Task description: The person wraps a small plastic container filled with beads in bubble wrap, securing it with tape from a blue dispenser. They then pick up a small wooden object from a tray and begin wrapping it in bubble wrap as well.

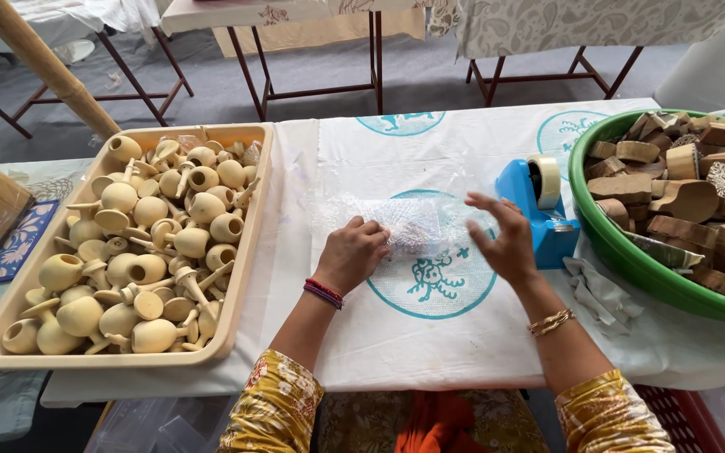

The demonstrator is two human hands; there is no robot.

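My left hand [352, 252] rests knuckles-up on a sheet of clear bubble wrap [409, 220] spread on the white printed cloth [430, 335], its fingers curled down onto the wrap's left part. My right hand [503, 237] hovers with fingers spread just right of the wrap, a little blurred, beside a blue tape dispenser [539, 201]. Whether something lies under the wrap I cannot tell.
A beige tray [249, 252] full of pale wooden knobbed pieces [140, 243] stands at the left. At the right, a green basin [631, 260] holds several carved wooden blocks [690, 197]. Folded clear plastic [602, 289] lies near the basin. Metal-legged tables stand behind.
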